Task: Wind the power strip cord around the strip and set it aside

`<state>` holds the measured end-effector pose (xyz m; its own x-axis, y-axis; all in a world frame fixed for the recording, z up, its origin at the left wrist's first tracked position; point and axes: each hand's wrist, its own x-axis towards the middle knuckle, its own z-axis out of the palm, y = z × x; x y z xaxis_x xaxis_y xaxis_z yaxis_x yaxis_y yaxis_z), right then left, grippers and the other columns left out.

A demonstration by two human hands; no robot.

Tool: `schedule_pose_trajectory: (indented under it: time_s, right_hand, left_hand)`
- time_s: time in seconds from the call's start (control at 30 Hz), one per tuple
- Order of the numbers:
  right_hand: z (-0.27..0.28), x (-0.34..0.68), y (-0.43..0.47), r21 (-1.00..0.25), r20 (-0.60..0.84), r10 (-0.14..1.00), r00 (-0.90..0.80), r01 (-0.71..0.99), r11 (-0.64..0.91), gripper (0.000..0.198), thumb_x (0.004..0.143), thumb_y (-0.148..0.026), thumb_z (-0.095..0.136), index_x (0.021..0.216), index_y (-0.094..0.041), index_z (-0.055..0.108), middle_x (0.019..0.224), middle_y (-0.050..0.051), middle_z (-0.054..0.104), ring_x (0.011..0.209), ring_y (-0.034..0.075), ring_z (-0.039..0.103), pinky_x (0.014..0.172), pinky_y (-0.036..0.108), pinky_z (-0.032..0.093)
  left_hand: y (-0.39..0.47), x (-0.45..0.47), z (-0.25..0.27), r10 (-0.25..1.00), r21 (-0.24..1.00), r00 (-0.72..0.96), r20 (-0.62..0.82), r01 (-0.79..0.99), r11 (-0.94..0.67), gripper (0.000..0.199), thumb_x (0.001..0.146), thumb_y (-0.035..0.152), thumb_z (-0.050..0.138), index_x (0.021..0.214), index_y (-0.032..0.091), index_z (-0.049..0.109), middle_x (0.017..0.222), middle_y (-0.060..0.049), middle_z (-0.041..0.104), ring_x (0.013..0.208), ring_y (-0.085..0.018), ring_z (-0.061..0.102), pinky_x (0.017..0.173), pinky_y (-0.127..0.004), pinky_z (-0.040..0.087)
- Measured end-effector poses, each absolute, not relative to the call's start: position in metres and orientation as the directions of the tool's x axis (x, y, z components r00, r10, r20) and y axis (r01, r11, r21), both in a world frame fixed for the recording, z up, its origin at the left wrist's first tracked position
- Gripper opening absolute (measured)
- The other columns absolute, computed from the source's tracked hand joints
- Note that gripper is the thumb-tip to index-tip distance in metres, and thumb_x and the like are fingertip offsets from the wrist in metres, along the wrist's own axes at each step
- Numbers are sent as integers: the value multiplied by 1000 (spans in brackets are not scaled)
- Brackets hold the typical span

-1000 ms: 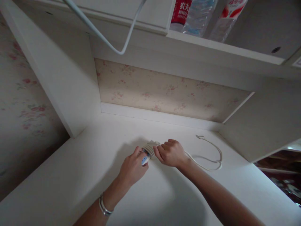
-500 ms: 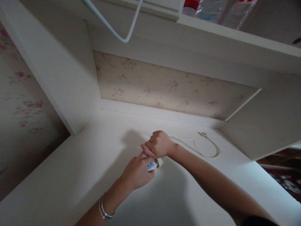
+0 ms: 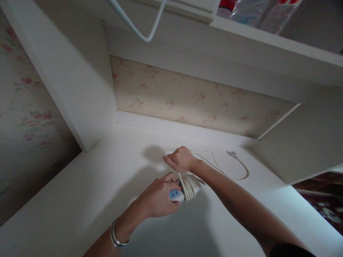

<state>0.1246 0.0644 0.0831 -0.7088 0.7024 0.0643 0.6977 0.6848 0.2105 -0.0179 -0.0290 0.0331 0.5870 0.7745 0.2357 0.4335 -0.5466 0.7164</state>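
My left hand (image 3: 162,195) grips one end of a white power strip (image 3: 175,195) with blue socket faces, held above the white surface. White cord (image 3: 189,188) is wound in several turns around the strip's middle. Just above it, my right hand (image 3: 180,159) is closed around the cord, which runs from the strip up into the fist. Past the right hand, the loose cord trails along the surface in a curve to its plug (image 3: 233,154), lying near the back right.
The white desk surface (image 3: 128,150) ends at a low back ledge below floral wallpaper (image 3: 171,96). White side panels (image 3: 77,78) stand left and right. Overhead hang a shelf with plastic bottles (image 3: 249,12) and a pale bent rod or cable (image 3: 147,37).
My right hand has moved up and apart from the left hand, drawing cord with it. More of the power strip and its windings now show. The trailing cord has shifted slightly.
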Motion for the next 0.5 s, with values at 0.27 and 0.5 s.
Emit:
schedule_pose_trajectory:
  time_s: [0.27, 0.5]
  right_hand:
    - [65, 143, 69, 96, -35, 763, -645, 758, 645, 64, 99, -47, 19, 72, -20, 70, 66, 6, 70, 63, 15, 64, 57, 26, 31]
    - [39, 176, 66, 9, 2, 809, -588, 809, 588, 65, 100, -42, 17, 69, -18, 68, 62, 5, 67, 60, 13, 61, 56, 23, 32]
  left_hand:
    - [-33, -16, 31, 705, 767, 622, 340, 250, -591, 30, 61, 15, 70, 89, 23, 71, 99, -2, 59, 87, -14, 60, 79, -23, 49]
    - [-34, -20, 29, 712, 770, 578, 399, 211, -602, 26, 60, 21, 75, 86, 21, 69, 101, -5, 56, 91, -16, 60, 81, -26, 50]
